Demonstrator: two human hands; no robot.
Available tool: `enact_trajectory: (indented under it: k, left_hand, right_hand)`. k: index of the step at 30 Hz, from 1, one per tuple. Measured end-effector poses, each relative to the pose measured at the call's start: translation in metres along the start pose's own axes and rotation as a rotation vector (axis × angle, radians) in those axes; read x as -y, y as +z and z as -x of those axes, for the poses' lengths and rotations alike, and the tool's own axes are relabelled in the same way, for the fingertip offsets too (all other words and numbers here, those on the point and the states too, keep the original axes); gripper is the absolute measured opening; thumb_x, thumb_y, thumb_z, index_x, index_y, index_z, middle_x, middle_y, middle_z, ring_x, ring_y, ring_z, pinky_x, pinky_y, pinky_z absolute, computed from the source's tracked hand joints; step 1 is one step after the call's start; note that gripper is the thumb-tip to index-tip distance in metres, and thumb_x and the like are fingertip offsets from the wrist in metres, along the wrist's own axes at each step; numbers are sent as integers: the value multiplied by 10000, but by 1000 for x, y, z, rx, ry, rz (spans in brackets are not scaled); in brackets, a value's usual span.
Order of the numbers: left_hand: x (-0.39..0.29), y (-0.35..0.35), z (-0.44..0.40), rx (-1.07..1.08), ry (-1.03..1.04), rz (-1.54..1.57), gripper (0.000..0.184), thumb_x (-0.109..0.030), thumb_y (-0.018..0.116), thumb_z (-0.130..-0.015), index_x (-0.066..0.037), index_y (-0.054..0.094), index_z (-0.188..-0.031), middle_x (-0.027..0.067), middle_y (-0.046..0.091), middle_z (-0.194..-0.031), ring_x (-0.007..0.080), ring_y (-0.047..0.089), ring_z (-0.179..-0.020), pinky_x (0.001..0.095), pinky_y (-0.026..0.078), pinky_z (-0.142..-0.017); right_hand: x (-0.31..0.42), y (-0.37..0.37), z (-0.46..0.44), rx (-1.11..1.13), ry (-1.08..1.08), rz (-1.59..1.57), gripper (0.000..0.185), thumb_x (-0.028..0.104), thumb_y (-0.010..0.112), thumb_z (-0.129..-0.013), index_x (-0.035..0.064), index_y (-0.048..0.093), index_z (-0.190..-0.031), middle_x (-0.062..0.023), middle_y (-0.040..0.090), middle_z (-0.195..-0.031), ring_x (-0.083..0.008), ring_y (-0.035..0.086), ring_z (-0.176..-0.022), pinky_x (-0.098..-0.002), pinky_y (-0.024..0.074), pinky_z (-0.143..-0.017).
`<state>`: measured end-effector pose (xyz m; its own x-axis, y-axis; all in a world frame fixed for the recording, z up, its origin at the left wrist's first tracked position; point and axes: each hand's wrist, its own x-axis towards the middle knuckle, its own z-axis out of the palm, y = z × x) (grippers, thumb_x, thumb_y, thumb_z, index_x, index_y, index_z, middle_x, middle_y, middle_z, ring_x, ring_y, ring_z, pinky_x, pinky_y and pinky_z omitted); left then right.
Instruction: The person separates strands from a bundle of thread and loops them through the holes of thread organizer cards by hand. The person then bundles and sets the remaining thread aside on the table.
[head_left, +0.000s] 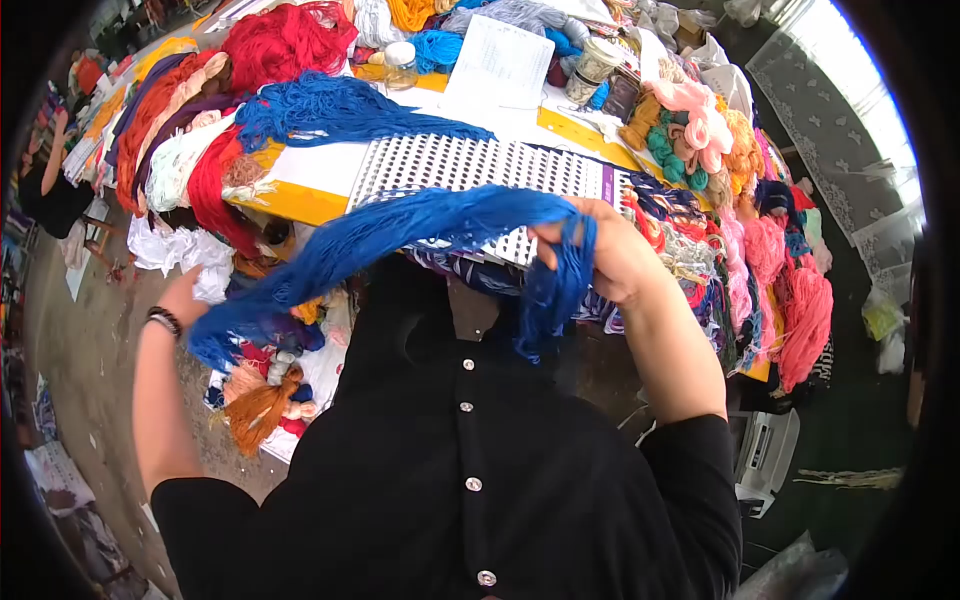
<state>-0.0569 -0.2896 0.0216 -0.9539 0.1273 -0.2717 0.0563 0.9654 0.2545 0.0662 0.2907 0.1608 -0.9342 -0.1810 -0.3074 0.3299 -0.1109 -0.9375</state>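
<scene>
Okay, got a long blue yarn hank (400, 228) slung mostly sideways. Gripped near one end by the closed fingers of the right hand (615, 250), with a loose tail dangling just below. Runs left from those fingers, angling back toward the left hand (180, 295), clearly the nearer one to the far end. Can't tell if touching there or just beside, or how curled, because of blur. Just beyond the right fingers, partly behind the hank: a white dotted board (440, 165) on the surface (305, 203). Farther out and left of the right fingers, another blue pile (320, 110). Over to their right, heaped pink yarn (765, 245). Just past the left fingers, crumpled white stuff (162, 245), kinda crowding that side.
</scene>
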Motion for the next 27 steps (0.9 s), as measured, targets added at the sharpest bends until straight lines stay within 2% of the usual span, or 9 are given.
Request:
enact_trajectory:
  k: [3,5,8,11,12,14,18,21,27]
  left_hand:
    - [-125,33,12,-29,362,354,222,-158,504,-838,-29,631,-967,125,663,-813,282,633,-780,353,497,-707]
    - [-214,40,47,542,249,948,372,-327,402,-954,-40,637,-923,35,603,-708,78,541,-593,201,402,-525]
    - [-268,104,50,1286,416,1549,821,-710,159,-851,-30,555,-1086,74,599,-768,74,383,-493,208,287,-445]
    - [-317,94,50,1029,190,2033,814,-708,221,-845,-41,420,-1268,130,601,-1096,151,512,-623,210,385,-515]
    - [-320,83,45,844,144,2284,720,-635,284,-886,-47,414,-1282,115,580,-1145,214,590,-854,297,491,-722]
    - [-305,83,20,524,133,2414,569,-485,302,-948,-18,449,-1237,123,521,-1244,291,501,-1126,463,375,-981]
    - [-280,20,28,502,389,2415,602,-459,296,-949,-16,350,-1354,110,427,-1363,277,416,-1234,490,297,-1033]
    - [-272,-32,30,708,834,2187,683,-449,471,-900,-75,234,-1420,79,437,-1367,173,593,-991,450,333,-1010]
    - [-258,-145,36,593,1231,1743,846,-178,611,-844,-37,24,-1436,53,518,-1262,28,457,-553,168,379,-570]
  right_hand:
    - [4,25,-8,-23,-134,182,86,94,620,-804,13,618,-833,-29,590,-661,-89,528,-577,-208,401,-526]
    - [7,37,-1,-39,-202,355,127,131,601,-825,7,625,-826,-25,586,-656,-83,526,-601,-247,423,-551]
    - [7,50,16,-125,-287,579,167,156,591,-837,-8,618,-829,-82,605,-678,-104,555,-634,-285,455,-590]
    - [6,61,43,-153,-533,875,157,128,607,-794,-8,622,-872,-179,623,-741,-278,645,-703,-339,484,-629]
    - [-3,55,46,-141,-753,1104,228,53,605,-708,22,615,-934,-146,615,-733,-337,617,-692,-369,484,-602]
    - [-12,49,54,-43,-814,1417,369,17,588,-613,59,595,-980,-94,577,-699,-305,595,-635,-383,474,-560]
    - [-65,39,31,121,-586,1473,388,79,638,-633,76,592,-1018,-77,589,-750,-278,601,-690,-370,480,-571]
    - [-85,33,7,22,-641,1153,459,289,725,-712,54,597,-1085,-141,640,-897,-311,618,-849,-373,498,-703]
    - [-69,22,-3,-232,-431,812,220,151,693,-767,24,654,-943,-136,652,-767,-242,635,-665,-316,484,-619]
